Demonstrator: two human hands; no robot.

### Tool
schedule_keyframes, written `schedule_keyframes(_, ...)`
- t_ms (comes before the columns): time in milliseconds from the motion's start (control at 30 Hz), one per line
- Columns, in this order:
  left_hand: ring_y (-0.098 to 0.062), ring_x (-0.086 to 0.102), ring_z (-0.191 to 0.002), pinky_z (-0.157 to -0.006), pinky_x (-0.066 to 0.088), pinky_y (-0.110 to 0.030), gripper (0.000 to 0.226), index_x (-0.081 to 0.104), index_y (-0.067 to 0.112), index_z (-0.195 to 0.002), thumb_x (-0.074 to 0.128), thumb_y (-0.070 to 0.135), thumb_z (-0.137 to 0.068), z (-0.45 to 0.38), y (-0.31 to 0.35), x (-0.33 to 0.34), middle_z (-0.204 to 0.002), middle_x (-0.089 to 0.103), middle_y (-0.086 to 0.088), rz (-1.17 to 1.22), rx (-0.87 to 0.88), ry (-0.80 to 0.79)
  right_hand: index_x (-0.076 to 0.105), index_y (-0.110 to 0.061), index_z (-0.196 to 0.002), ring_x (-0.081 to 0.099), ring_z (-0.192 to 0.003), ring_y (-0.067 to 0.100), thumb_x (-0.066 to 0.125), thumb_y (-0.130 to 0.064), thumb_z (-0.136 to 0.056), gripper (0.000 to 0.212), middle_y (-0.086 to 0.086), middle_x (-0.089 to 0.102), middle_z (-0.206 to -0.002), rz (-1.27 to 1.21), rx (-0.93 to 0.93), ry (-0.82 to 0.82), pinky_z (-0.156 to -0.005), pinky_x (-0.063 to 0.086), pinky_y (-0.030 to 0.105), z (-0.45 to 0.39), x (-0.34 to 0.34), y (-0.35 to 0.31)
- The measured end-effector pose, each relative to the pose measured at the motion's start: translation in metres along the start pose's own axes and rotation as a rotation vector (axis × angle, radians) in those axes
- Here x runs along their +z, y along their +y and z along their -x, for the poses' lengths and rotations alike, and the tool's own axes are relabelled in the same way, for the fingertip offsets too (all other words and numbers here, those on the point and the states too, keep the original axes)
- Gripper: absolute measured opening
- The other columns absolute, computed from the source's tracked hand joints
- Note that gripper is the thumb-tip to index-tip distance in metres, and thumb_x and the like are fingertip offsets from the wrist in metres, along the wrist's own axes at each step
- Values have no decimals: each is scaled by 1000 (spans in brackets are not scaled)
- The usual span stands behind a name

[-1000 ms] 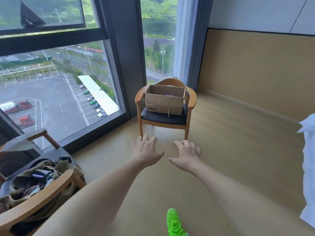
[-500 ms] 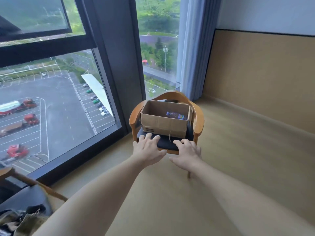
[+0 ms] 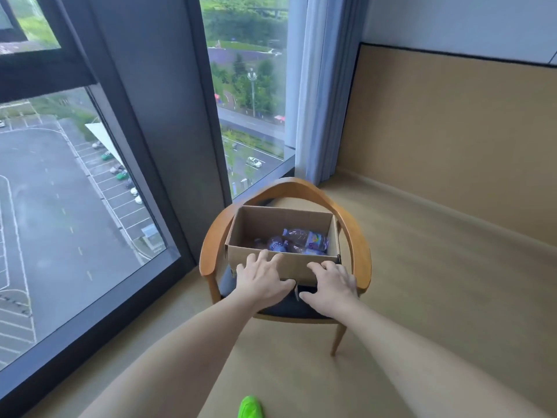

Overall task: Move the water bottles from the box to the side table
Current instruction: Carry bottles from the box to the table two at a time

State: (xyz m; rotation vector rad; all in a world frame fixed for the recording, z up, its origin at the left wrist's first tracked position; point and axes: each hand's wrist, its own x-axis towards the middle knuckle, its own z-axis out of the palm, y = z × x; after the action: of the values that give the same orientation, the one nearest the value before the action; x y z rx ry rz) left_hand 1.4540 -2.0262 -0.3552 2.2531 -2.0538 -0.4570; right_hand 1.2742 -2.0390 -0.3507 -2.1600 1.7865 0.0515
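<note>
By the tall window [image 3: 75,206], a wooden chair [image 3: 211,251] carries the open cardboard box [image 3: 271,224]; the water bottles [image 3: 301,241] lie inside. Your left hand [image 3: 263,280] and right hand [image 3: 333,286] spread empty, fingers relaxed, before its near wall.

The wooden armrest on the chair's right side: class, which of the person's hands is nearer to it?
The right hand is nearer, just inside that armrest, at the cardboard box's near right corner. The left hand is farther, at the box's near left part.
</note>
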Motion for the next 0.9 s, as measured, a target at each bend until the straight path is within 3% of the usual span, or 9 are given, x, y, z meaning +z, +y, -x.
schedule_keyframes(233, -30, 26, -148, -115, 28, -59, 77, 36, 36, -152, 42, 70, -84, -119, -48, -23, -165, 27, 0, -8, 34, -109, 33, -37, -153, 31, -143, 28, 60, -63, -86, 76, 3, 38, -155, -23, 115, -62, -113, 30, 49, -107, -5, -25)
schedule_keyframes(467, -31, 26, -148, -115, 28, -57, 82, 31, 37, -155, 37, 74, -82, -201, -63, -1, -165, 27, -1, 9, 38, -211, 33, -36, -154, 34, -140, 28, 60, -63, -86, 78, 2, 40, -153, -53, 175, -147, -113, 33, 45, -196, 9, -17)
schedule_keyframes(900, -29, 23, -151, -118, 24, -58, 80, 29, 40, -156, 36, 74, -83, -342, -86, 62, -169, 21, 0, 71, -182, -414, 39, -34, -148, 40, -135, 30, 62, -62, -84, 74, 5, 47, -145, -55, 162, -343, -108, 37, 48, -387, 56, 19)
